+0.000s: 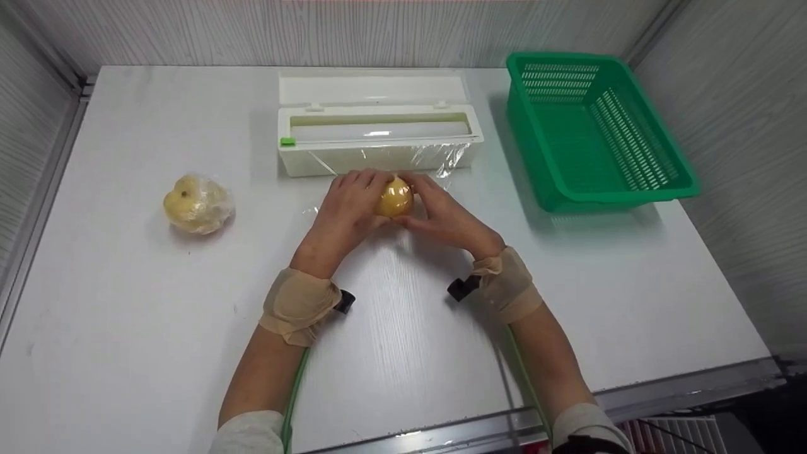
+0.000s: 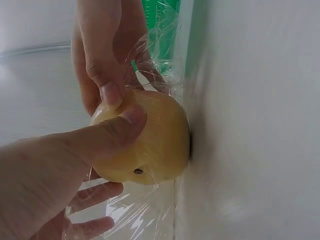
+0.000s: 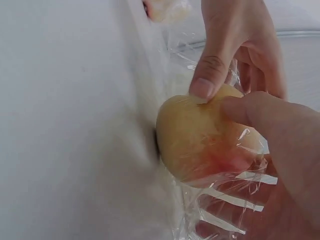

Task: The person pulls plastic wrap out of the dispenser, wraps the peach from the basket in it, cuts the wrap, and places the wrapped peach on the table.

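Note:
A yellow fruit (image 1: 395, 198) sits on a sheet of clear cling film (image 1: 441, 165) on the white table, just in front of the white film dispenser box (image 1: 378, 135). My left hand (image 1: 350, 211) and right hand (image 1: 438, 214) cup the fruit from both sides, thumbs pressed on its top. In the left wrist view the fruit (image 2: 150, 145) shows film (image 2: 135, 215) gathered under it. In the right wrist view the fruit (image 3: 200, 137) has a reddish blush and creased film (image 3: 225, 200) beneath.
A second fruit wrapped in film (image 1: 198, 203) lies at the left of the table. An empty green plastic basket (image 1: 656, 189) stands at the back right. The dispenser's lid is open and film runs out over its front edge.

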Motion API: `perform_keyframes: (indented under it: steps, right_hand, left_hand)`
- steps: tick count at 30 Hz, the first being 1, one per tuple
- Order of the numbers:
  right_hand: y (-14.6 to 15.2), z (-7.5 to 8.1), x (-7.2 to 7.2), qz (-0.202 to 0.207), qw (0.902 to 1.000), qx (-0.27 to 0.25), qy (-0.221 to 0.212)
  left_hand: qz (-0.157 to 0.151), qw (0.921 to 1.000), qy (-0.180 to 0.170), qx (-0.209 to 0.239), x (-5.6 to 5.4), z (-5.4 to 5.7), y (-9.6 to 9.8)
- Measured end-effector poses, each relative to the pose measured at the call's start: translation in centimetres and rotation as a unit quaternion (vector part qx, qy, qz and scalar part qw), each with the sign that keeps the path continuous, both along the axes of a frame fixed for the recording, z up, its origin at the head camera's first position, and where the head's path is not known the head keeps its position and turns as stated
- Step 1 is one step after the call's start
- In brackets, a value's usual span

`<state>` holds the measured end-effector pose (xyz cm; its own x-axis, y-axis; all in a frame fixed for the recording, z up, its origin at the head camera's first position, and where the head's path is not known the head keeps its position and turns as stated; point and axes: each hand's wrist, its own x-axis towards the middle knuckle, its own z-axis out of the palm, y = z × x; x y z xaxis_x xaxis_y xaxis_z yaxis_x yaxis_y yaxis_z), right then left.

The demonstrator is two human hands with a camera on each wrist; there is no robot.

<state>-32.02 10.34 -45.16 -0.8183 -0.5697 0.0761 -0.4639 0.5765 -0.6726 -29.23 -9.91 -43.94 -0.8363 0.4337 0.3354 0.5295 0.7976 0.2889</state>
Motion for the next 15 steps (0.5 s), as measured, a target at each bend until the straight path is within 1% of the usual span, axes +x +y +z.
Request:
perform_keyframes:
  steps: [3,6,10,12,15]
  right_hand:
    - [-0.1,-0.3,-0.2,-0.012,0.9999,-0.011,0.0]
    - [-0.1,-0.7,-0.6,-0.02,0.9987,-0.046,0.0]
    - [0.1,-1.6,-1.1,-0.023,0.9959,-0.088,-0.003]
    - [0.2,-1.8,-1.3,-0.029,0.9947,-0.098,-0.007]
    - [0.1,-1.6,-1.2,-0.041,0.9936,-0.105,-0.008]
  left_hand:
    - [0.002,1.0,-0.007,-0.002,-0.1,0.0,0.1]
    - [0.004,0.9999,0.0,-0.013,-0.1,-0.1,0.2]
    - [0.008,0.9991,0.011,-0.041,-0.1,-0.5,0.4]
    - [0.015,0.9984,0.012,-0.053,-0.2,-0.8,0.4]
    - [0.038,0.9972,0.02,-0.061,-0.2,-1.1,0.6]
